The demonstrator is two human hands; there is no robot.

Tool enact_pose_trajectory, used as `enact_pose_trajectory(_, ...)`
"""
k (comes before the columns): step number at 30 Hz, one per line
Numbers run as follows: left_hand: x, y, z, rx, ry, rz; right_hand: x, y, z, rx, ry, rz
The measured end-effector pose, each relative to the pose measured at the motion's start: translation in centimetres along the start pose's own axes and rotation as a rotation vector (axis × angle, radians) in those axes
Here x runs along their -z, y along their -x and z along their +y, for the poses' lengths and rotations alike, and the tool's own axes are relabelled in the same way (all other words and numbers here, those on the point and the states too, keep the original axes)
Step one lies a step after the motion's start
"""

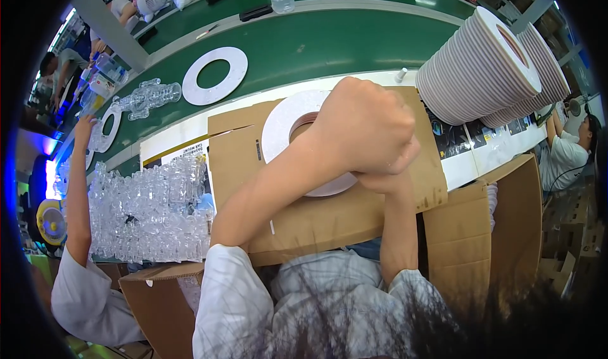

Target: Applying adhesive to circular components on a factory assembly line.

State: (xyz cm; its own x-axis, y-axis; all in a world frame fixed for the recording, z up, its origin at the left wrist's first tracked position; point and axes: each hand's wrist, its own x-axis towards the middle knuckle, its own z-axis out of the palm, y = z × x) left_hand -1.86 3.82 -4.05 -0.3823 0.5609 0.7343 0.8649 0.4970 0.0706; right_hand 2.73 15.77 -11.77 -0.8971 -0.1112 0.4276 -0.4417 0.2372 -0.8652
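Note:
My left hand (370, 121) is closed in a fist and crosses over to the right side, above the cardboard sheet. Directly beneath it is my right hand (382, 181), mostly covered, with its fingers hidden. Both hands overlap the right part of a flat white ring (277, 131). Brownish edges show inside the ring's hole. The ring rests on a brown cardboard sheet (316, 223) in front of me. Whatever lies inside or under the fists cannot be made out.
Tall stacks of white rings (472, 67) stand at right. Many clear plastic parts (149, 210) lie at left. Another white ring (237, 67) sits on the green table (329, 42). Cardboard boxes (459, 232) flank me. At far left a co-worker's arm (79, 194) reaches toward rings.

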Motion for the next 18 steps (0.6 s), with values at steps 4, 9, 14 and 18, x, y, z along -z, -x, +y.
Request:
enact_pose_trajectory(4, 0.0, 0.0, 0.09, 0.011, 0.005, -0.015, 0.2, -0.02, -0.04, 0.065, 0.066, -0.019)
enact_pose_trajectory(9, -0.1, -0.11, 0.19, 0.005, 0.004, -0.021, 0.51, 0.09, 0.3, 0.047, 0.04, -0.039)
enact_pose_trajectory(14, -0.07, 0.13, 0.08, 0.02, 0.026, -0.052, 0.45, 0.24, 0.73, 0.024, 0.021, -0.049)
enact_pose_trajectory(18, -0.3, 0.15, -0.16, 0.009, 0.002, -0.037, 0.44, 0.03, 0.63, 0.022, 0.014, -0.105)
